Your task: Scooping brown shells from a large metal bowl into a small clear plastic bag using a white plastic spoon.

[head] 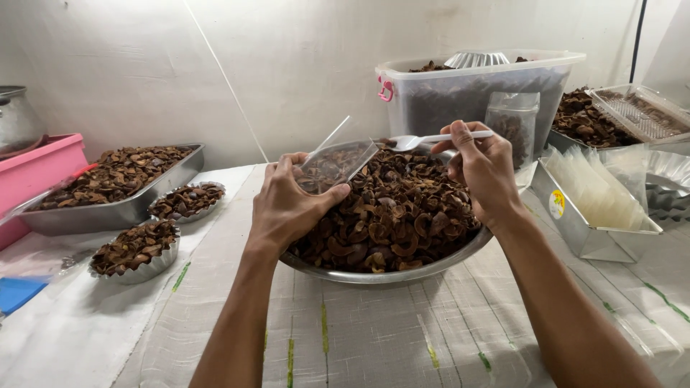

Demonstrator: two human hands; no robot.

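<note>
A wide metal bowl (374, 276) heaped with brown dried curled pieces (402, 215) sits on the cloth in front of me. My left hand (287, 205) grips a small clear plastic box (336, 164) over the bowl's left side; the box holds some of the brown pieces and its lid stands up. My right hand (483, 169) holds a white plastic spoon (424, 139) by the handle, with its bowl pointing left toward the box's mouth.
A metal tray (115, 212) of the same pieces and two small fluted metal cups (136, 251) are at left, beside a pink tub (36, 169). Behind stands a clear bin (474, 90); at right a tray of clear bags (596, 201).
</note>
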